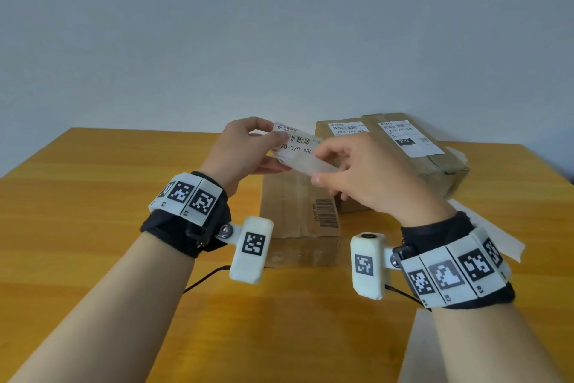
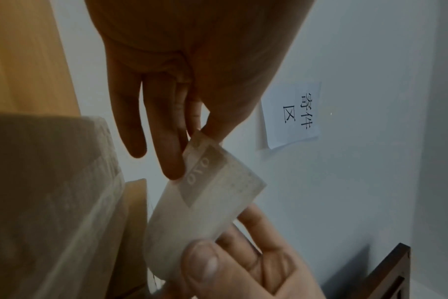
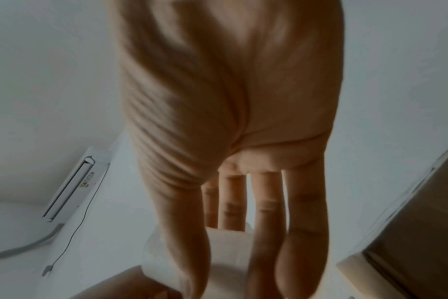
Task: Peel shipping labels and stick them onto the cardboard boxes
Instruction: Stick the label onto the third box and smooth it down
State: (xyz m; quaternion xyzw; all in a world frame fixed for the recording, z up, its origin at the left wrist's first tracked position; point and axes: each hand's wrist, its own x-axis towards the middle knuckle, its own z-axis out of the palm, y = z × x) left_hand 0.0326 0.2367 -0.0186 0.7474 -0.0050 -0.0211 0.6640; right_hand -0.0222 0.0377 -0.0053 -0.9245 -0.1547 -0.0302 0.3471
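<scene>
— How many cardboard boxes are out?

— Two on the wooden worktop. The near box lies lengthwise towards the viewer, with a printed barcode on its top and no shipping label stuck on it. The far box sits behind it and to the right, just touching or nearly so; I cannot tell which.

— And labels?

— Three that I can count. Two are already stuck side by side on top of the far box: the left stuck label and the right stuck label, which carries a black patch. The third, the held label, is up in the air above the far end of the near box, between both hands.

— What is the left hand doing?

— The left hand pinches the left edge of the held label between thumb and curled fingers. In the left wrist view its thumb and fingertips close on one corner of the sheet.

— The right hand?

— The right hand grips the translucent backing sheet at the label's lower right, thumb on top and fingers curled under. The backing is bent away from the printed label, so the two are partly separated.

— Anything else lying about?

— White backing scraps on the worktop right of the right wrist, partly hidden; I cannot count them. There are also tracking bands with black-and-white markers on both wrists, and a paper sign on the wall.
</scene>
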